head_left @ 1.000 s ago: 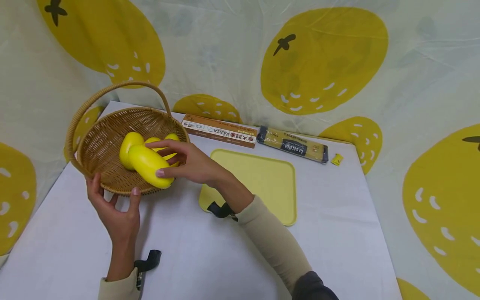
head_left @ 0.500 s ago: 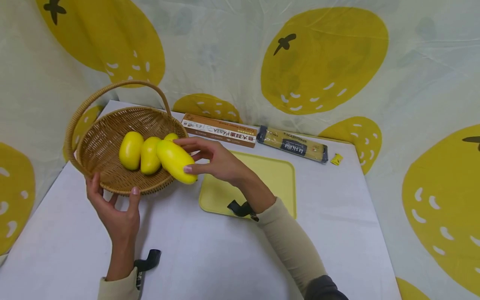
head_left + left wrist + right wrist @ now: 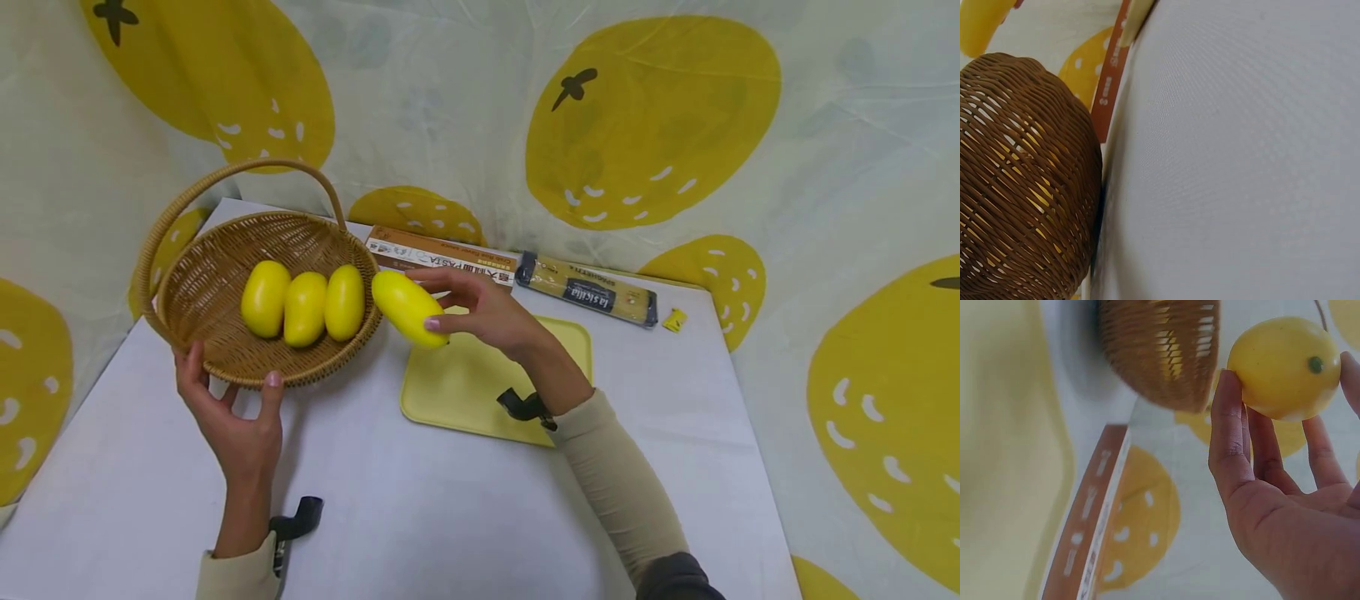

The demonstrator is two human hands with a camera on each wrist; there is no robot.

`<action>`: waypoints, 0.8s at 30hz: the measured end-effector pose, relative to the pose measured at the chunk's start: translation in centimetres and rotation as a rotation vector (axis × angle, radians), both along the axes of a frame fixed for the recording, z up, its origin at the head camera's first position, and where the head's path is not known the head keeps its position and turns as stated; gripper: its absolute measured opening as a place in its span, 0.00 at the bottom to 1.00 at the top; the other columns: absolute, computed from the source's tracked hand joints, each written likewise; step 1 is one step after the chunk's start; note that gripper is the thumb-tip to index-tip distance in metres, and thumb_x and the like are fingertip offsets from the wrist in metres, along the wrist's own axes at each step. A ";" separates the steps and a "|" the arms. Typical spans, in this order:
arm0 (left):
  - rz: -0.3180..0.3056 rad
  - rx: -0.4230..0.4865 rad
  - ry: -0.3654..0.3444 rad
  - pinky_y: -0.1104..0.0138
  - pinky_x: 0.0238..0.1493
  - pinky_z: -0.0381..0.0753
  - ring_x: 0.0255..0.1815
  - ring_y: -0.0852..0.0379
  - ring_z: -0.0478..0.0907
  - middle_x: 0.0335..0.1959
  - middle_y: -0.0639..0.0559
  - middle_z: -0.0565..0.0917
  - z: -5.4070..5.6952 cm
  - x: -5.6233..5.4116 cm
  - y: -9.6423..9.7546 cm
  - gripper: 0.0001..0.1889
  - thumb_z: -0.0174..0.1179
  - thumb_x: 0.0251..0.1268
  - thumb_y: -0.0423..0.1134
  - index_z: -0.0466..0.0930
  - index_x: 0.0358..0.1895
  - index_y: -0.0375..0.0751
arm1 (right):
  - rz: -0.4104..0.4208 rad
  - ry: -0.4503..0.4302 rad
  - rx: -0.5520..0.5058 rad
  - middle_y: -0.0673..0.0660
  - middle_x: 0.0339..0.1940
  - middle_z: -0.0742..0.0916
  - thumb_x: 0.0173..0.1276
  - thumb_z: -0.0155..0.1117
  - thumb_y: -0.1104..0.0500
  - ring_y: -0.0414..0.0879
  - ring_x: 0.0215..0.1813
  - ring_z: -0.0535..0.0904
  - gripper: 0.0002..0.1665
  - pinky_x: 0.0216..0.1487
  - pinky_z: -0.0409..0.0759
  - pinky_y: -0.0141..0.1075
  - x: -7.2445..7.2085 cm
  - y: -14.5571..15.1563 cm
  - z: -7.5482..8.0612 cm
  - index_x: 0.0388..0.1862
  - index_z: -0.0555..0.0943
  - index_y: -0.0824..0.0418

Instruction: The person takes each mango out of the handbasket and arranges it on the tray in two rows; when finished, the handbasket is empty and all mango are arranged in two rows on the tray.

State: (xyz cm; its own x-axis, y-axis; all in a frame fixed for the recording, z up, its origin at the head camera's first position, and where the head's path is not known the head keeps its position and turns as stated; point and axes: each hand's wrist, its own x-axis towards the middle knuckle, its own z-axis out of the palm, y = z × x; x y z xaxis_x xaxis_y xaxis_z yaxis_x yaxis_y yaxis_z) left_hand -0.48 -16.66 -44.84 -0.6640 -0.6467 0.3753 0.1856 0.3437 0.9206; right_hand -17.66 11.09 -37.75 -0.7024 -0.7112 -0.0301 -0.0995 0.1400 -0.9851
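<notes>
My left hand (image 3: 238, 442) holds the near rim of a tilted wicker basket (image 3: 201, 292), thumb and fingers at the edge. Three yellow mangoes (image 3: 305, 310) lie side by side in it. Just right of the basket, my right hand (image 3: 491, 312) pinches another mango (image 3: 407, 307) between thumb and fingers, raised and overlapping the back left corner of a yellow tray (image 3: 465, 400) in the head view. The right wrist view shows this mango's green stem end (image 3: 1315, 364) between the fingertips. In the left wrist view, the basket's woven outside (image 3: 1022, 181) fills the left; the left hand is out of frame.
Behind the tray lies a brown and white pasta box (image 3: 420, 247), partly hidden by the right hand. To its right are a spaghetti bag (image 3: 588, 287) and a small yellow packet (image 3: 674, 320). A fruit-print curtain (image 3: 450, 108) hangs along the table's back edge.
My right hand has lifted the mango out of the basket and carried it right, toward the tray, uncovering the three mangoes inside. The left hand stays on the basket rim.
</notes>
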 end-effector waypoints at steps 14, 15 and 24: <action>0.001 -0.003 -0.008 0.61 0.74 0.68 0.83 0.41 0.58 0.88 0.45 0.51 -0.3 -0.1 -0.2 0.44 0.66 0.61 0.39 0.57 0.81 0.41 | -0.061 -0.085 0.064 0.55 0.69 0.84 0.70 0.74 0.63 0.58 0.58 0.84 0.34 0.55 0.86 0.39 -2.9 3.1 -3.1 0.75 0.79 0.49; 0.001 -0.003 -0.009 0.61 0.74 0.68 0.83 0.41 0.58 0.88 0.45 0.51 -0.4 -0.1 -0.2 0.44 0.66 0.61 0.39 0.57 0.81 0.41 | -0.065 -0.091 0.070 0.56 0.69 0.84 0.70 0.74 0.63 0.58 0.58 0.84 0.35 0.55 0.86 0.39 -3.1 3.2 -3.3 0.75 0.79 0.49; -0.006 -0.006 0.001 0.63 0.72 0.69 0.83 0.41 0.59 0.88 0.45 0.52 -0.4 -0.1 -0.3 0.44 0.66 0.61 0.37 0.57 0.81 0.40 | -0.109 -0.119 0.115 0.55 0.70 0.84 0.70 0.73 0.65 0.56 0.59 0.84 0.33 0.55 0.86 0.37 -4.2 4.0 -5.5 0.73 0.80 0.50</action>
State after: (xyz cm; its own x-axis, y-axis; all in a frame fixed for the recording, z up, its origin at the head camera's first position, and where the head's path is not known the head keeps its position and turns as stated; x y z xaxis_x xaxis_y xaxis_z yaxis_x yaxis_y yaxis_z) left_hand -0.56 -16.99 -45.20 -0.6674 -0.6405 0.3800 0.1884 0.3484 0.9182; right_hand -21.90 15.10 -43.29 -0.7613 -0.6185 -0.1946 0.0387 0.2563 -0.9658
